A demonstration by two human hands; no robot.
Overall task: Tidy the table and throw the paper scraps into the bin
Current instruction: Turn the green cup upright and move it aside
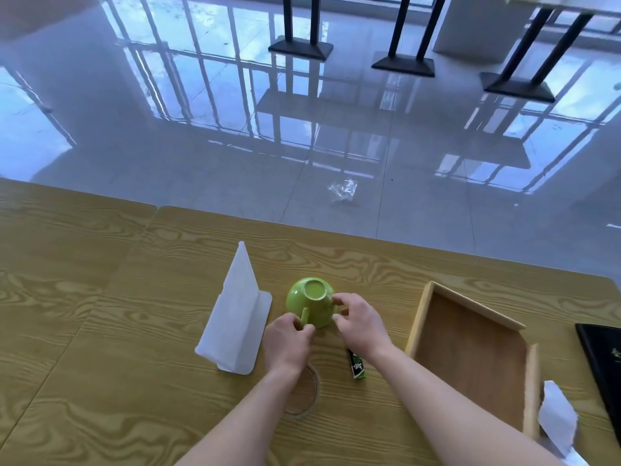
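Note:
A green cup [311, 297] lies tipped on the wooden table [117, 297], its base turned toward me. My left hand [285, 344] pinches the cup's handle. My right hand [359, 322] touches the cup's right side with spread fingers. A torn white paper scrap [557, 420] lies at the right, just past the corner of the wooden tray [420, 317]. A white folded stand [235, 314] rises left of the cup. No bin is in view.
A green-and-black small packet [357, 364] lies under my right wrist. A clear tape ring [307, 395] sits partly under my left forearm. A black folder [601, 358] is at the right edge. Crumpled clear plastic [343, 190] lies on the glossy floor beyond the table.

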